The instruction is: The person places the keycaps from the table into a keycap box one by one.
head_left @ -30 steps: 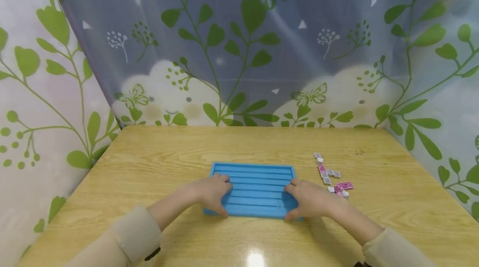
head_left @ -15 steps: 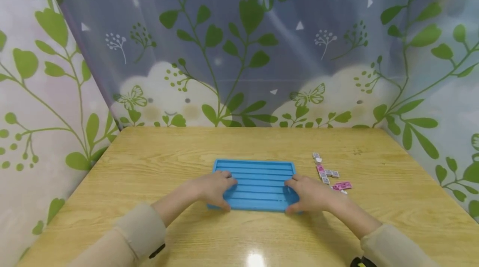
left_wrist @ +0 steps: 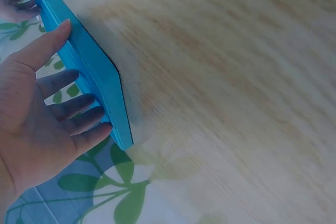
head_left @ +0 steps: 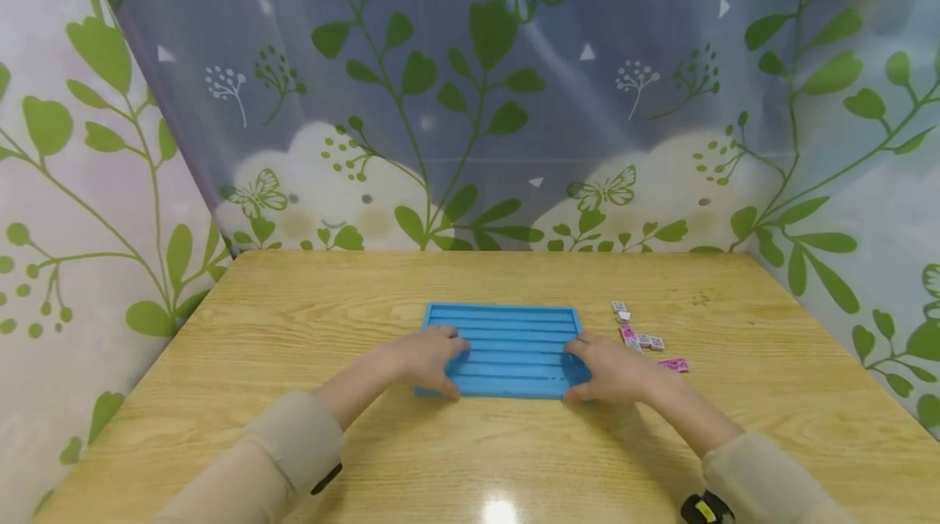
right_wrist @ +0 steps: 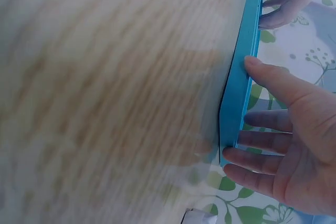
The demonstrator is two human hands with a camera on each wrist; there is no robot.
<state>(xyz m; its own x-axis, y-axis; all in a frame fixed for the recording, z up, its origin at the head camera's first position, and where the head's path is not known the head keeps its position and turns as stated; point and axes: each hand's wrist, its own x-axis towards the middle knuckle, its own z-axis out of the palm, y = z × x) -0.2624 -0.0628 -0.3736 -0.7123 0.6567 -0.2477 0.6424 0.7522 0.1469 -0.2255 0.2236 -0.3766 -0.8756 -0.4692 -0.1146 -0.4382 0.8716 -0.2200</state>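
A blue rectangular tray (head_left: pixel 507 351) with parallel ridges along its length lies on the wooden table in the head view. My left hand (head_left: pixel 429 357) grips its left end, with the thumb at the near edge and the fingers over the side. At the right end my right hand (head_left: pixel 611 369) holds it in the same way. Both wrist views show the thumb tips on the tray's outer front wall and the other fingers spread along its short side. Nothing lies in the visible part of the tray.
Right of the tray, several small white and pink tiles (head_left: pixel 627 334) lie scattered; my right hand partly hides them. One pink piece (head_left: pixel 674 365) lies beside my right wrist. A patterned curtain (head_left: pixel 485 99) stands behind the wooden table (head_left: pixel 316 287).
Both hands have slid the tray away from me across the table, toward the curtain. The right hand now covers more of the nearer tiles. The grip looks the same.
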